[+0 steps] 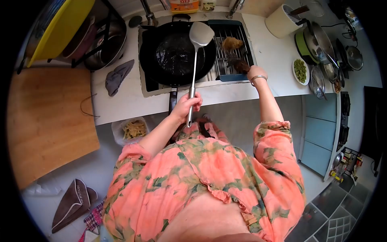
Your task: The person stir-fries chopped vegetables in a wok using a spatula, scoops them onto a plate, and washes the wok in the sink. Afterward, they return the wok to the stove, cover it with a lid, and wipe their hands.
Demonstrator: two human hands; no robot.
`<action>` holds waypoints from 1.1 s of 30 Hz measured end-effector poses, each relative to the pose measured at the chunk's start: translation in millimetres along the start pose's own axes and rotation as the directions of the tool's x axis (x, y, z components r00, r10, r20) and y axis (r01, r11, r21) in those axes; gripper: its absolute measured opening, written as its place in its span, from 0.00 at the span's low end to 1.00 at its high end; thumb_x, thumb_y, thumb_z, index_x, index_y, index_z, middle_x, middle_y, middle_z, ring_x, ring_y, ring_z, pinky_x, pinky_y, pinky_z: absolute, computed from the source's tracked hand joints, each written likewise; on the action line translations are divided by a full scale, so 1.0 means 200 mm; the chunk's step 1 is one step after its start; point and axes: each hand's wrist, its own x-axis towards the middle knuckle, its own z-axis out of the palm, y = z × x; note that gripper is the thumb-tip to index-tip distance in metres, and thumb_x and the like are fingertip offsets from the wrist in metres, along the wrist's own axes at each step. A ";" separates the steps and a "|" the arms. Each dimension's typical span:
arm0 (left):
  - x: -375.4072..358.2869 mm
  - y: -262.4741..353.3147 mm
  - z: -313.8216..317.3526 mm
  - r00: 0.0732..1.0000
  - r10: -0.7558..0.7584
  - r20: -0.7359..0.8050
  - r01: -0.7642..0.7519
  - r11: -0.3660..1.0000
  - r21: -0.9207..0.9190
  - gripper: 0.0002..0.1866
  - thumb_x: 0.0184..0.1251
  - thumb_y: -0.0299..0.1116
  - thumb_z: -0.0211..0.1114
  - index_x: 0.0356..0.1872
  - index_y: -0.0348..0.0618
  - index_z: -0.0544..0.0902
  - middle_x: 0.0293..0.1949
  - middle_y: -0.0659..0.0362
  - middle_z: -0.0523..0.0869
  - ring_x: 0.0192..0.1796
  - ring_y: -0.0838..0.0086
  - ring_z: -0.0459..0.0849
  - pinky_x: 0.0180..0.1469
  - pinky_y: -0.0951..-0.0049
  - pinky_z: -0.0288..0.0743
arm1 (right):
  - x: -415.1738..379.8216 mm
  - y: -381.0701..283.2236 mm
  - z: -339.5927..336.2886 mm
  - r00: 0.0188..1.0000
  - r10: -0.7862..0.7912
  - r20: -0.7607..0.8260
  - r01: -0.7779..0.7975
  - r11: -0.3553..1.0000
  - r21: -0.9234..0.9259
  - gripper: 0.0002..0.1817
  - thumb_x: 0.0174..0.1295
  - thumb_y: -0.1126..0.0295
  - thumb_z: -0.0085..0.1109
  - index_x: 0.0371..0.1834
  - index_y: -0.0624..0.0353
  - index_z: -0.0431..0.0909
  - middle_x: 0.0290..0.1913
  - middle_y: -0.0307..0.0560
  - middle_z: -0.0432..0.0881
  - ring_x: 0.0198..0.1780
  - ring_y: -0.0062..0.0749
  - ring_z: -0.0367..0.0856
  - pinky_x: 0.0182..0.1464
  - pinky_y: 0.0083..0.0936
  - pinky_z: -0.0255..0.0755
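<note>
A long steel wok spatula [201, 35] is gripped by the handle in my left hand [188, 106], fingers wrapped round it. Its blade points away from me, over the right rim of a black wok [148, 60]. The wok's inside looks wet and shiny, and its handle [173, 100] reaches toward me beside my left hand. Over at the right, my right hand [256, 73] is closed at the near corner of a blue-edged draining rack [231, 78]. A dark brown, bristly-looking object [241, 66] extends from its fingers; I cannot tell its kind. A tan fibrous scrubber [232, 43] rests farther back on the rack.
A grey cloth [119, 77] lies left of the wok, near a wooden board [48, 121]. Two faucets [150, 17] stand behind. Rightward are a white plate of chopped green food [300, 71], glass bowls and a green-based pot [304, 47]. A bagged bin [131, 130] sits below the counter.
</note>
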 end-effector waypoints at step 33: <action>-0.25 -0.02 -0.53 0.822 0.184 -0.539 0.408 0.470 0.782 0.22 0.59 0.47 0.62 0.39 0.33 0.77 0.35 0.47 0.81 0.37 0.62 0.82 0.41 0.67 0.76 | -0.67 -0.09 0.36 0.971 -0.200 -0.130 0.204 0.409 0.889 0.09 0.61 0.66 0.54 0.34 0.60 0.72 0.18 0.36 0.71 0.13 0.18 0.66 0.15 0.19 0.60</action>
